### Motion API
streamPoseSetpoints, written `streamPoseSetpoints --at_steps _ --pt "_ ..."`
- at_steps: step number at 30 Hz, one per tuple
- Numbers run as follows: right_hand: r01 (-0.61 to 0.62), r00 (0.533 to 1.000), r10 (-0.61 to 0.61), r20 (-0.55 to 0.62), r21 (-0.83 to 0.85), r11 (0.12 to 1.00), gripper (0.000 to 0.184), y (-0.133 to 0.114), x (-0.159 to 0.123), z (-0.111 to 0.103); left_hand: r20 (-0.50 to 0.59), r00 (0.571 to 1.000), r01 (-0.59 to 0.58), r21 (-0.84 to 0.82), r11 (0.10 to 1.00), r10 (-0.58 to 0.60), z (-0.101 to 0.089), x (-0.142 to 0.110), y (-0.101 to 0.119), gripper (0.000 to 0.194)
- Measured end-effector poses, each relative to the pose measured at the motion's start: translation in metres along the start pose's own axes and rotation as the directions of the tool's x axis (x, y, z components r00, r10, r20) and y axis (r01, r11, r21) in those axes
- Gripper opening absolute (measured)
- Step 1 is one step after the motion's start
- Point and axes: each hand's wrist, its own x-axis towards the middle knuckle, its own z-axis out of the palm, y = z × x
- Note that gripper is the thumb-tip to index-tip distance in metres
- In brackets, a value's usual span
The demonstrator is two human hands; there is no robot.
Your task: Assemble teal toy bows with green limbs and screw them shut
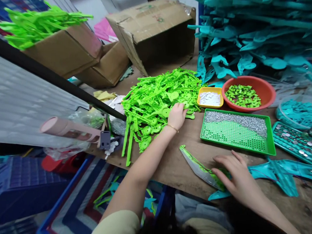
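1. Left hand at the green pile; whether pinching, I can't tell.
2. Right hand, spread, over a curved piece near the table's front edge.
3. A hard tug could spill tangled parts.

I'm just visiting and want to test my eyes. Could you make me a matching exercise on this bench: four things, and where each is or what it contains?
1. left hand
2. right hand
3. red bowl
4. yellow dish

A. contains white pieces
B. at the curved green-and-grey part
C. contains small green pieces
D. at the heap of bright green parts

Pairs: 1-D, 2-B, 3-C, 4-A
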Motion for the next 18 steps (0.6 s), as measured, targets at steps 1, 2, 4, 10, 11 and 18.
streamPoseSetpoints --at_steps 1,2,4,10,11,18 --pt "-0.022 1.000 0.023 -0.019 0.049 0.999 0.023 -0.002 0.004 -0.002 -0.034 0.999 -0.005 -0.027 1.000 0.004 -0.005 -0.014 -0.003 0.014" --pt "-0.057 0.998 0.060 -0.025 0.112 0.992 0.024 -0.005 0.010 -0.004 -0.072 0.997 -0.008 -0.059 0.998 0.004 -0.009 -0.029 -0.006 0.016" --pt "-0.166 0.985 0.169 0.012 0.270 0.948 0.029 -0.013 0.025 -0.005 -0.228 0.974 -0.067 -0.208 0.976 0.018 -0.017 -0.061 -0.008 0.019" --pt "-0.335 0.932 0.316 0.177 0.749 0.571 0.047 -0.044 0.080 0.023 -0.423 0.892 -0.329 -0.358 0.874 0.162 -0.024 -0.145 0.018 0.022" --pt "-0.324 0.936 0.300 0.185 0.787 0.525 0.047 -0.048 0.085 0.029 -0.418 0.891 -0.341 -0.363 0.867 0.176 -0.023 -0.153 0.023 0.024" --pt "-0.397 0.892 0.313 0.326 0.896 0.200 0.037 -0.057 0.084 0.038 -0.414 0.880 -0.380 -0.322 0.867 0.232 -0.020 -0.175 0.033 0.031"
